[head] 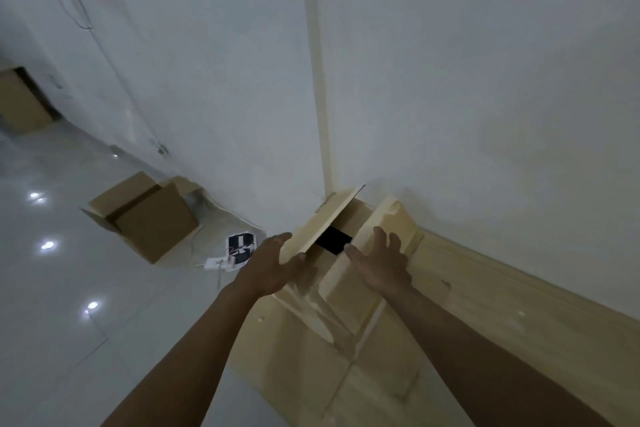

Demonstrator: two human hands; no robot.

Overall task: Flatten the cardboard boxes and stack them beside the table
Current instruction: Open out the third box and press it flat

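A pale cardboard box [349,291] lies against the white wall on top of flattened cardboard [311,374]. Its top flaps stand partly apart, with a dark gap between them. My left hand [273,267] grips the edge of the left flap [322,222], thumb on top. My right hand [384,263] rests flat with spread fingers on the right flap [384,215]. A brown open cardboard box [152,218] stands on the floor to the left, apart from both hands.
A white power adapter [218,263] and a black-and-white printed item [240,244] lie on the glossy floor between the boxes. Another brown box [20,104] stands at the far left. A cable [114,69] runs down the wall [485,80]. Cream skirting [519,305] follows the wall.
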